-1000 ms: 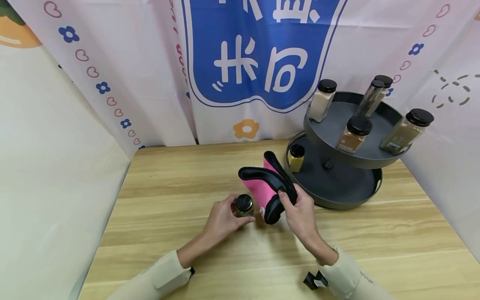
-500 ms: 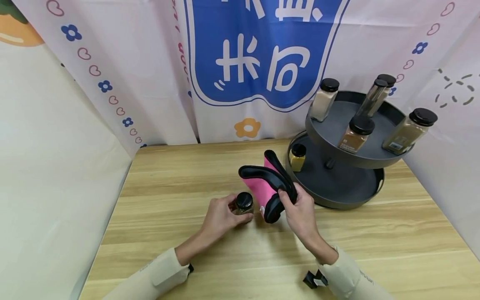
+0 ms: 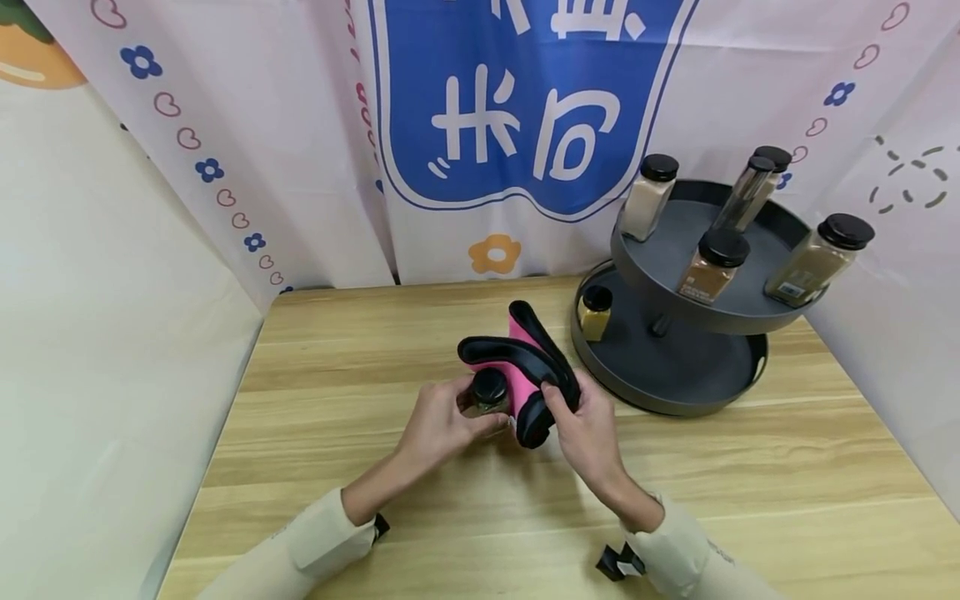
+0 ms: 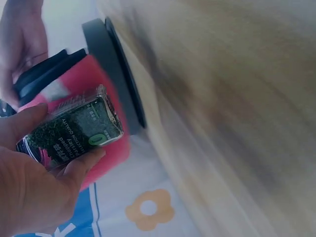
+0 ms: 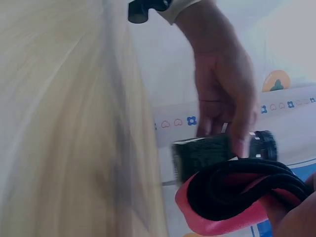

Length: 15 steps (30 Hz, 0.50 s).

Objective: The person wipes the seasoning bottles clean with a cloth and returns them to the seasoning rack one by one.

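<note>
My left hand (image 3: 438,417) grips a small square glass spice jar (image 3: 491,390) by its sides, black lid upward. In the left wrist view the label of this jar (image 4: 74,131) reads chopped parsley, and dark green flakes show through the glass. Thumb and fingers of my right hand (image 3: 588,433) pinch a folded pink cloth (image 3: 519,387) with thick black edging. The cloth overlaps the jar's right side in the head view. From the right wrist, the pink cloth (image 5: 217,224) bulges right beside the jar's glass, both held above the table.
A two-tier dark grey rack (image 3: 667,375) stands at the back right. Its upper tier bears several black-lidded jars, including a brown one (image 3: 708,271) and an olive one (image 3: 817,262). A yellow jar (image 3: 595,315) sits on the lower tier. Behind the wooden table (image 3: 337,350) hangs a printed curtain (image 3: 322,167).
My right hand has moved left with the pink cloth, bringing it up to the jar. The jar has risen slightly in my left hand.
</note>
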Tool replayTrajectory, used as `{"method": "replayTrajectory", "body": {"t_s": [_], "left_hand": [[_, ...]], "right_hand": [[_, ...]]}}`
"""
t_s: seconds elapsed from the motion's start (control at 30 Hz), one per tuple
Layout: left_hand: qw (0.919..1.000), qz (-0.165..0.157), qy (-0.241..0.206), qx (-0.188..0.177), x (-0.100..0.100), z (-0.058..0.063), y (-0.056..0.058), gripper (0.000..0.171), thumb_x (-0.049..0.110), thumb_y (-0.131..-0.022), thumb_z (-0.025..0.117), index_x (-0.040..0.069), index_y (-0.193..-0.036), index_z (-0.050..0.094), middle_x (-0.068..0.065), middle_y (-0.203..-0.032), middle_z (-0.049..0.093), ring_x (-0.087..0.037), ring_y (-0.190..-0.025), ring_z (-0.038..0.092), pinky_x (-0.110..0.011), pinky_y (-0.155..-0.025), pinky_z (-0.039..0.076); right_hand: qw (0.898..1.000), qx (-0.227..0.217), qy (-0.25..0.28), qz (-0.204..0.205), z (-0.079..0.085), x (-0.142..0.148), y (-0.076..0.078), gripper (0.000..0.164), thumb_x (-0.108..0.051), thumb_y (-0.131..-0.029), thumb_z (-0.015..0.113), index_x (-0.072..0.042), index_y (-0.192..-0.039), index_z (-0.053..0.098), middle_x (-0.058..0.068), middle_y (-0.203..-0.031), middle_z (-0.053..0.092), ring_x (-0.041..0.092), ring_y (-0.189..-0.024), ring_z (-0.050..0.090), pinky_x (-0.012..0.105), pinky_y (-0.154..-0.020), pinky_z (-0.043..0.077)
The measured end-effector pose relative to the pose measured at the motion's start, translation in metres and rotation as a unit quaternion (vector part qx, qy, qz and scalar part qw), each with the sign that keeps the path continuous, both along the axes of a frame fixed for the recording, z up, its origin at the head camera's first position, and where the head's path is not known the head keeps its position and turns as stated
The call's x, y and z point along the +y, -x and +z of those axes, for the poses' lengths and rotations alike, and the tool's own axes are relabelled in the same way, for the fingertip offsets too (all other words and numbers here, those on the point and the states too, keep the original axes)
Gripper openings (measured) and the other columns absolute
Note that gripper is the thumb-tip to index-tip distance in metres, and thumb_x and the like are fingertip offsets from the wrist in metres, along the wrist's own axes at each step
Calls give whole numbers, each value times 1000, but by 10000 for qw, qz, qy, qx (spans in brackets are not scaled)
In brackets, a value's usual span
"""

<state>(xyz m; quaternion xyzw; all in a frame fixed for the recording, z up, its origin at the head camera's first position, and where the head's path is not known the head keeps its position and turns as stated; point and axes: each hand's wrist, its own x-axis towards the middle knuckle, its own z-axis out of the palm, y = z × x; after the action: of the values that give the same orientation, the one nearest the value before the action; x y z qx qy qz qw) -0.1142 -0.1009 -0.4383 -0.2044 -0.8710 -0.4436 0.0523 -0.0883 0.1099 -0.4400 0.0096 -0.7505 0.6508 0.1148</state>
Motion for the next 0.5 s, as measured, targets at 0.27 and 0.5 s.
{"method": "replayTrajectory", "body": {"t_s": [0.27, 0.5], "left_hand": [[9998, -24, 174, 49, 5, 11, 0, 38, 24, -81, 95, 1, -102, 74, -1, -74, 67, 1, -55, 37, -19, -50, 35], [9998, -31, 175, 107, 7, 8, 1, 44, 19, -78, 96, 1, -113, 76, -8, -93, 79, -9, -64, 52, -20, -60, 46]], "right_hand": [[9993, -141, -359, 28, -2, -3, -3, 7, -5, -100, 69, 0, -102, 73, 3, -76, 61, 11, -68, 54, 21, -57, 45], [9983, 476, 325, -47, 9, -2, -7, 5, -1, -102, 66, 3, -103, 69, 3, -70, 52, 10, -60, 49, 22, -52, 39]]}}
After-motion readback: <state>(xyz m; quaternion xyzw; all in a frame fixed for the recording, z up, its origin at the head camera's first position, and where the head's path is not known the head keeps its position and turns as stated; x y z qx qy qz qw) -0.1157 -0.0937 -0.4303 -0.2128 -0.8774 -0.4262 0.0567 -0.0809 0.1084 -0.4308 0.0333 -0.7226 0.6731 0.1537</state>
